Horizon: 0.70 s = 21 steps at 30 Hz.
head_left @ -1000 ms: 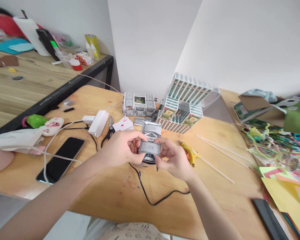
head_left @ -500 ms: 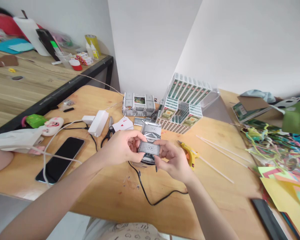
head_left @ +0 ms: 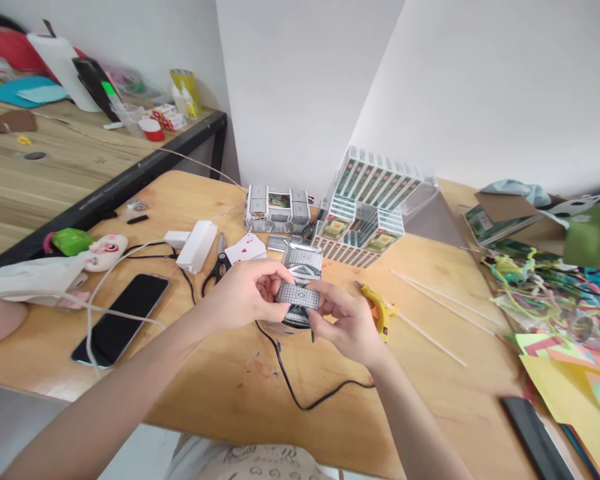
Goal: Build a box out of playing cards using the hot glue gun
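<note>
pale walls are rising behind the wooden table (head_left: 205, 393), and fingers are working tight: the left hand (head_left: 245, 293) is pinching 1 end of a grey patterned card (head_left: 300, 295), the right hand (head_left: 347, 320) gripping the other! that card is sitting between them, more grey cards (head_left: 305, 257) showing just beyond. a yellow glue gun (head_left: 385, 311) is lying near the right hand, scissors (head_left: 223, 259) near the left.
</note>
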### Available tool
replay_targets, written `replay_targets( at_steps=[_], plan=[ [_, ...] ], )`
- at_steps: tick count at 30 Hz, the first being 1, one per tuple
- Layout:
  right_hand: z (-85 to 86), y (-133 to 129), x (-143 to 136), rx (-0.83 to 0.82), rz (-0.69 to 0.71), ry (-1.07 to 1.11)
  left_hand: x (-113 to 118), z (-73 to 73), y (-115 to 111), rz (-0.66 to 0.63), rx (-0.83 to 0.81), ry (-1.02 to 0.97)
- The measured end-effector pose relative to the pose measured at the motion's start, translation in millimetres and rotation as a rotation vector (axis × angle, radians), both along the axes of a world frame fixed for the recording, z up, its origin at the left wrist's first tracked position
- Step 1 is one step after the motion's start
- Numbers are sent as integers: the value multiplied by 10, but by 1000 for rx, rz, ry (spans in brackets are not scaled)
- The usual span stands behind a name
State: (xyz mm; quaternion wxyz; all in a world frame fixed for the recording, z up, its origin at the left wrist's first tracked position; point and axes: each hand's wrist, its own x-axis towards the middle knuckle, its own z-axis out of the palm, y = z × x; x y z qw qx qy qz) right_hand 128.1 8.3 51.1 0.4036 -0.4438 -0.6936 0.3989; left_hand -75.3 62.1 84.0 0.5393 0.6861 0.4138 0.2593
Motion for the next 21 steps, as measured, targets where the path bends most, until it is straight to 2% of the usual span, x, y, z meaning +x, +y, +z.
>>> replay_targets(
  at_steps=[9,16,21],
  plan=[
    [-4,-6,2,-56,-16,108,19,-20,-29,22,45,20],
    [-3,-1,2,86,-52,-16,-1,-84,-38,14,39,-7],
    [1,2,1,109,-57,-17,-71,-166,-61,-22,32,-86]
  ],
)
